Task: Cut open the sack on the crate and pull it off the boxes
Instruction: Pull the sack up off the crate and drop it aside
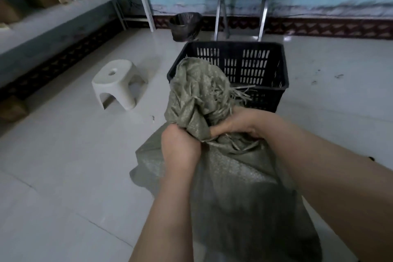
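A grey-green woven sack (231, 176) hangs crumpled in front of me, its frayed cut edge bunched up at the top and its lower part draping down to the floor. My left hand (180, 144) grips a fold of it on the left. My right hand (240, 123) clutches the bunched fabric just to the right, close beside the left hand. Behind the sack stands a black slotted plastic crate (265, 59) on the floor, and what I can see of its inside holds nothing. No boxes are in view.
A small white plastic stool (117, 83) stands left of the crate. A black-lined waste bin (185, 26) sits by the wall next to a folding table's metal legs (221, 6). Metal shelving (63, 13) with cardboard boxes runs along the left. The floor is pale tile.
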